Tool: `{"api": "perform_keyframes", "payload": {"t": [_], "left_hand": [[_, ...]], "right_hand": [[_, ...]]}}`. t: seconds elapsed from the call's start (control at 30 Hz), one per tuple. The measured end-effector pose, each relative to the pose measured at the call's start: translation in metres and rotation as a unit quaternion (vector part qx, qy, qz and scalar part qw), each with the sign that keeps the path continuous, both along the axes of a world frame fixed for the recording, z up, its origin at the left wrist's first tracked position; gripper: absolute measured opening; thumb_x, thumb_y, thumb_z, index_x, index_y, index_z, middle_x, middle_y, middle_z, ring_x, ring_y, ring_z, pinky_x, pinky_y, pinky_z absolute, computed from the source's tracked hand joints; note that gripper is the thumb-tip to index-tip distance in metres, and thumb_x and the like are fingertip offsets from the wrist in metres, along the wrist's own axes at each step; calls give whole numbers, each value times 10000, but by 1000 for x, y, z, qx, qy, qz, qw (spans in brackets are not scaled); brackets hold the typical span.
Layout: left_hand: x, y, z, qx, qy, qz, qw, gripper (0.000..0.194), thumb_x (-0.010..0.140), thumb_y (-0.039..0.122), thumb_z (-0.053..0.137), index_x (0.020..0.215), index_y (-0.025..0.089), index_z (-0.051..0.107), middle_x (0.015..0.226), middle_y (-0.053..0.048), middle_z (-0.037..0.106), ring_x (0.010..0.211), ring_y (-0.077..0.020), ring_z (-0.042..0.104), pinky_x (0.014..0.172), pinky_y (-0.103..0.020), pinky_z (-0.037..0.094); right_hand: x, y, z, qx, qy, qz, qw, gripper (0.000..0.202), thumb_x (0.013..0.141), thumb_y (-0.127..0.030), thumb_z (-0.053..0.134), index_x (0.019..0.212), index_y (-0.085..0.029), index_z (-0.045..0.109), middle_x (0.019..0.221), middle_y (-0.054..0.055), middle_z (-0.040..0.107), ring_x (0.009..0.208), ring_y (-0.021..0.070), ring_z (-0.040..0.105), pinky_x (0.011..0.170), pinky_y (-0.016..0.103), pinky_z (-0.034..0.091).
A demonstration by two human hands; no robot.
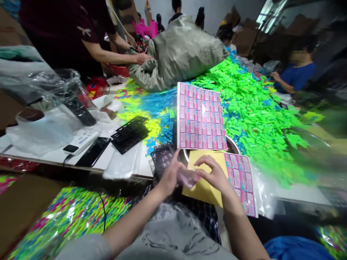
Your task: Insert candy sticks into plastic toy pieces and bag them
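Note:
My left hand [170,177] holds a small purplish-pink piece [187,178], blurred, possibly a label or a small card, with the index finger pointing up. Bent over the piece's right edge is my right hand [214,174], its thumb and curled fingers drawn close at a bit of pink there. Under both hands lies a yellow backing sheet [208,191] that borders a pink label sheet [242,180]. Behind them, a larger sheet of pink printed labels [202,117] leans over a metal bowl [235,144]. Dark perforated plastic pieces [164,157] sit left of my left hand.
A heap of green clips [257,126] spreads to the right, with blue and yellow ones beside it. A co-worker's hand [143,58] grips a large grey sack [187,54]. Black plates [130,133], a phone [93,151] and a power bank-like white device [81,143] lie left.

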State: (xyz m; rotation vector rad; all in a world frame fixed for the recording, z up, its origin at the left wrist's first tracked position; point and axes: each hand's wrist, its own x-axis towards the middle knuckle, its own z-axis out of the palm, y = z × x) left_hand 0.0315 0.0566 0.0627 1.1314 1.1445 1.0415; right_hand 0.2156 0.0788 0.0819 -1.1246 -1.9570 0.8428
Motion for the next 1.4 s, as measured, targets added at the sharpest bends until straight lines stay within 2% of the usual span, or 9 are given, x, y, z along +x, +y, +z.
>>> {"api": "perform_keyframes", "payload": {"t": [0.2,0.5,0.6,0.7,0.77,0.9,1.0,1.13,1.4], "left_hand": [[-31,-23,-20,-22,-4,46,999,650,832,550,200,1356,175,282,685,-22,634,690,-193,564,731,-327,413],[-55,-33,-19,-131,-142,70,979,781,766,674,231,1346,153,289,677,-22,631,650,-185,573,677,-300,390],[-60,-35,-17,-178,-234,50,955,727,784,655,229,1324,176,321,766,-47,645,698,-190,584,693,-313,402],[-67,-37,-17,-250,-346,22,904,679,790,641,231,1250,176,411,812,-71,632,696,-188,579,705,-360,436],[-70,-38,-18,-276,-364,40,889,626,791,622,250,1144,166,492,760,-59,608,633,-166,556,656,-349,450],[-72,-36,-26,-212,-219,125,944,508,779,598,273,785,176,557,559,20,472,429,-93,401,428,-214,311],[-69,-29,-32,-147,-25,97,984,471,736,590,362,605,170,528,476,39,399,400,-83,342,408,-207,227],[-62,-18,-37,-93,130,75,984,386,668,530,504,551,163,530,509,20,488,473,-104,411,466,-221,277],[-64,-8,-47,-88,186,79,975,319,664,459,541,657,147,605,580,-2,589,541,-135,512,526,-233,347]], "right_hand": [[-34,-11,-9,12,-44,49,998,150,755,-351,629,695,-234,556,794,15,592,834,204,514,782,372,359],[-60,-10,-6,34,-89,80,992,129,832,-323,527,739,-237,554,828,22,582,863,198,495,800,376,341],[-64,-9,-4,38,-85,107,990,130,808,-346,562,745,-233,543,819,24,576,858,201,496,786,372,349],[-66,-9,2,67,-76,110,989,141,821,-329,544,725,-228,520,786,24,565,830,196,494,769,368,348],[-68,-9,8,88,-63,108,988,140,827,-314,535,720,-226,514,769,22,559,816,192,495,766,366,349],[-75,3,11,92,-30,51,994,152,815,-314,550,695,-222,528,730,16,555,769,181,503,741,352,362],[-81,21,3,53,-23,33,998,180,792,-331,573,655,-216,552,683,6,555,714,166,510,702,325,377],[-87,40,-15,-13,-20,28,999,217,759,-375,587,632,-200,583,635,-2,559,648,147,515,636,283,392],[-93,67,-53,-122,-84,-9,989,358,760,-494,507,719,-158,623,599,1,614,553,120,539,505,213,378]]}}
